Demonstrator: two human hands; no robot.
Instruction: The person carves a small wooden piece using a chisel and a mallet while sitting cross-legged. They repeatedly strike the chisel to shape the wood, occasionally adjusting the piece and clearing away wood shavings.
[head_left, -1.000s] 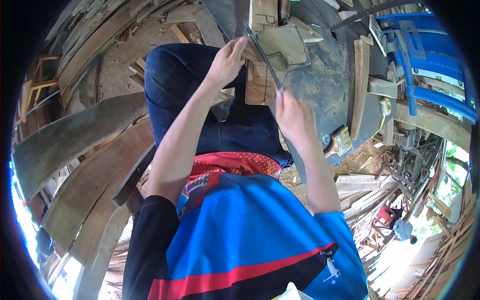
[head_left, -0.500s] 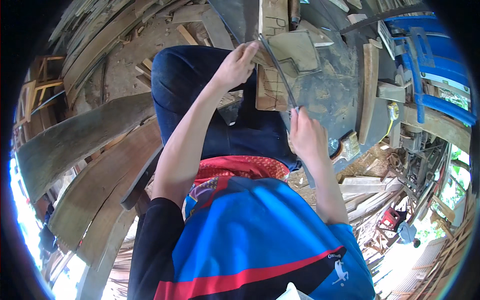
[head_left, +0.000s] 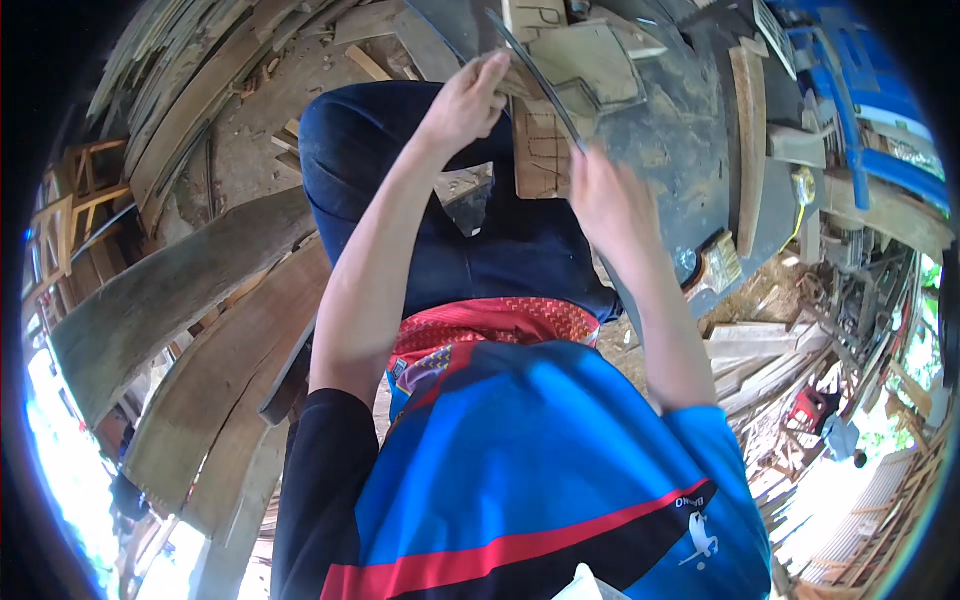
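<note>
My left hand [head_left: 469, 102] is closed on the edge of a thin pale wooden piece [head_left: 570, 62], which has dark outlines and lies over an upright-placed wooden block [head_left: 542, 160] with marked lines. My right hand [head_left: 614, 205] is closed round the near end of a long, narrow dark tool [head_left: 537, 72], apparently a file, lying diagonally against the piece's left part. The tool's far end reaches just past my left fingertips. The right fingers are slightly blurred.
A dark worktop [head_left: 680, 150] holds a long wooden strip [head_left: 746, 145], a paintbrush [head_left: 718, 262] and a yellow tape measure [head_left: 803, 192]. Blue metalwork [head_left: 880, 100] stands at the right, large planks [head_left: 180, 300] at the left, stacked timber and scraps around.
My right hand and the dark tool slid back toward me half a second ago and are now pushed farther forward. The left hand stays gripping the piece, slightly higher in the picture.
</note>
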